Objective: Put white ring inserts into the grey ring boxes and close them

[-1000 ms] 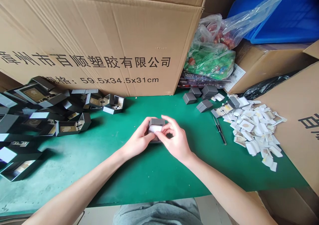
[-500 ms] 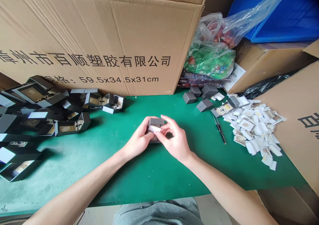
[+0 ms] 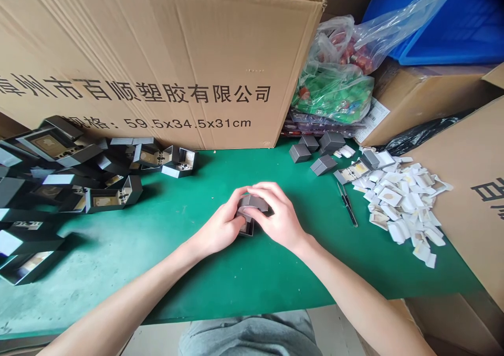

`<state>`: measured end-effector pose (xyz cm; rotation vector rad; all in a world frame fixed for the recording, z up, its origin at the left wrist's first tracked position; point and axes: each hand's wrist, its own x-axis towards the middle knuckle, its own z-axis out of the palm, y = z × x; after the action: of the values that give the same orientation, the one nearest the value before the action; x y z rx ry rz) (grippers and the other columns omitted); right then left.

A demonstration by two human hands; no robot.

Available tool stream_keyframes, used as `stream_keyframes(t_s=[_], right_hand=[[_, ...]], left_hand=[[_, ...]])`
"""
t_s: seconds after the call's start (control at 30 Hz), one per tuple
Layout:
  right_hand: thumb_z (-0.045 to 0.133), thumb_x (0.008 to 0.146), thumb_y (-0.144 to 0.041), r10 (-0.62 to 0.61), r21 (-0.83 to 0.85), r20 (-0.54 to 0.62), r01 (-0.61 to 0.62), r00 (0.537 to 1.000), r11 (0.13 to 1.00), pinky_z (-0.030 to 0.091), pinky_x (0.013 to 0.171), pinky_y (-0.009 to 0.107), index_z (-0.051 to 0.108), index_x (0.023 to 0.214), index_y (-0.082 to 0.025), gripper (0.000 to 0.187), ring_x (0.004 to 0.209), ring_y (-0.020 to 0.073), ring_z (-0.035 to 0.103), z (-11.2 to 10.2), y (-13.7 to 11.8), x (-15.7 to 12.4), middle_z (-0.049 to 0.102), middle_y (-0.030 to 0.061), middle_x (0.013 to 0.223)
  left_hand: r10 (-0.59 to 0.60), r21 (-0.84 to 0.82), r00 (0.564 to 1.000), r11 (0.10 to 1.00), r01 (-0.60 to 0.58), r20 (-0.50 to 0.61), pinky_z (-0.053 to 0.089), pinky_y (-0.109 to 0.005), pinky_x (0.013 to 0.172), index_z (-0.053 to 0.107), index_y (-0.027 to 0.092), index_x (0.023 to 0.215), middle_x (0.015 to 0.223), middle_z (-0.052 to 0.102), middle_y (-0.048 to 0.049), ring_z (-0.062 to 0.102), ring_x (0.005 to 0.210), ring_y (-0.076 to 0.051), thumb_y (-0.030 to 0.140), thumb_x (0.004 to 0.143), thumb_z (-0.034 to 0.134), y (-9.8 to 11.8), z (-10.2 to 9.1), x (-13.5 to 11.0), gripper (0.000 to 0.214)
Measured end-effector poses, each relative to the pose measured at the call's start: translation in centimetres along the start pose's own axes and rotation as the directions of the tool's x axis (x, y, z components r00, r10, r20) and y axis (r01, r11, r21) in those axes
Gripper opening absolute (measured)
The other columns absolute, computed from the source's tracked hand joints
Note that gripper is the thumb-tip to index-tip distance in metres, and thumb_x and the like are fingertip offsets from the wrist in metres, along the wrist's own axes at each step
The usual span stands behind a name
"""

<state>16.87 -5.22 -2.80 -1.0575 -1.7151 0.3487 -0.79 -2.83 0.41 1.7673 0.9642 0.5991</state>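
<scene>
A small dark grey box is between my hands at the middle of the table, its lower part showing a lighter inside. My left hand is closed around its left side, thumb at the inner edge. My right hand curves over the top and right side, fingers and thumb gripping the box's upper part. Its far faces are hidden behind my fingers. To the right lie black tweezers and a heap of white inserts.
Many open dark boxes are stacked at the left. Several grey boxes stand at the back right near plastic bags. A large carton closes off the back of the green table; another carton stands at right.
The white piece that my right fingers held at the box is no longer visible. My right hand has moved over the box's upper part, and the box is turned and tilted.
</scene>
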Motion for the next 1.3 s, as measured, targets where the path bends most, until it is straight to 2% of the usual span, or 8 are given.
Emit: stream_keyframes(t_s=[0.17,0.4,0.53,0.7,0.83,0.97,1.07,1.3], right_hand=[[0.061,0.095,-0.024,-0.045,-0.013,-0.018,0.045,0.999,0.999,0.058,0.090,0.031,0.064,0.111,-0.021,0.016,0.103,0.0175,0.066,0.2,-0.1,-0.4,0.064,0.0088,0.113],[0.050,0.097,-0.014,-0.124,-0.099,0.022,0.126,0.992,0.987,0.058,0.091,0.034,0.059,0.119,-0.020,0.025,0.102,0.0191,0.068,0.4,0.1,-0.7,0.071,0.0081,0.109],[0.047,0.098,-0.014,-0.203,-0.207,0.011,0.201,0.979,0.957,0.059,0.085,0.034,0.055,0.128,-0.018,0.032,0.095,0.0190,0.070,0.5,0.5,-0.7,0.072,0.0086,0.106],[0.050,0.096,-0.017,-0.165,-0.259,-0.072,0.141,0.984,0.955,0.060,0.083,0.031,0.055,0.128,-0.020,0.033,0.095,0.0182,0.070,0.5,0.7,-0.6,0.072,0.0076,0.107],[0.050,0.094,-0.016,-0.105,-0.325,-0.102,0.067,0.989,0.943,0.060,0.075,0.030,0.053,0.131,-0.017,0.037,0.092,0.0186,0.071,0.8,0.5,-0.5,0.071,0.0087,0.106],[0.052,0.093,-0.013,-0.097,-0.431,-0.013,0.082,0.995,0.898,0.057,0.075,0.033,0.059,0.123,-0.015,0.031,0.085,0.0204,0.071,1.2,0.4,-0.3,0.074,0.0079,0.102],[0.053,0.094,-0.015,-0.088,-0.480,0.013,0.084,0.996,0.873,0.055,0.075,0.033,0.062,0.115,-0.016,0.023,0.080,0.0200,0.071,1.3,0.7,-0.3,0.076,0.0073,0.098],[0.047,0.097,-0.014,-0.091,-0.538,0.082,0.121,0.992,0.834,0.053,0.074,0.034,0.060,0.117,-0.015,0.024,0.083,0.0210,0.070,1.1,0.4,-0.3,0.074,0.0096,0.096]], left_hand=[[0.022,-0.030,1.000,0.999,-0.021,0.014,0.052,-0.027,0.071,0.027,0.030,0.151,0.150,0.050,-0.0115,0.061,0.085,-0.014,0.010,0.078,0.044,0.0,-0.1,-0.2,0.078],[0.052,0.047,0.998,0.997,-0.054,0.034,0.047,-0.023,0.063,0.026,0.027,0.152,0.131,0.064,-0.0085,0.056,0.072,-0.011,0.006,0.075,0.041,0.3,0.0,-0.3,0.081],[0.051,0.031,0.998,0.998,-0.051,0.031,0.048,-0.023,0.060,0.028,0.027,0.151,0.135,0.063,-0.0082,0.057,0.069,-0.010,0.006,0.075,0.042,0.1,0.2,-0.1,0.081],[0.037,0.130,0.979,0.991,-0.011,-0.199,0.058,-0.029,0.069,0.058,0.022,0.130,0.116,0.074,-0.0054,0.070,0.082,-0.018,0.018,0.084,0.053,-0.4,0.0,0.3,0.046],[0.290,0.471,0.888,0.877,-0.097,-0.357,0.060,-0.033,0.084,0.072,0.021,0.112,0.117,0.076,-0.0059,0.073,0.101,-0.022,0.021,0.090,0.054,-0.9,-0.2,0.5,0.029],[0.542,0.704,0.810,0.665,-0.251,-0.223,0.058,-0.036,0.094,0.071,0.019,0.115,0.126,0.072,-0.0087,0.071,0.108,-0.022,0.016,0.094,0.048,-1.8,-0.1,0.7,0.031],[0.515,0.746,0.844,0.619,-0.246,-0.149,0.057,-0.038,0.096,0.067,0.018,0.119,0.130,0.070,-0.0100,0.069,0.110,-0.023,0.015,0.096,0.047,-2.2,0.0,0.9,0.031],[0.370,0.722,0.915,0.676,-0.149,-0.158,0.055,-0.034,0.088,0.058,0.024,0.122,0.121,0.071,-0.0050,0.065,0.105,-0.021,0.007,0.091,0.044,-1.9,0.0,0.9,0.039]])
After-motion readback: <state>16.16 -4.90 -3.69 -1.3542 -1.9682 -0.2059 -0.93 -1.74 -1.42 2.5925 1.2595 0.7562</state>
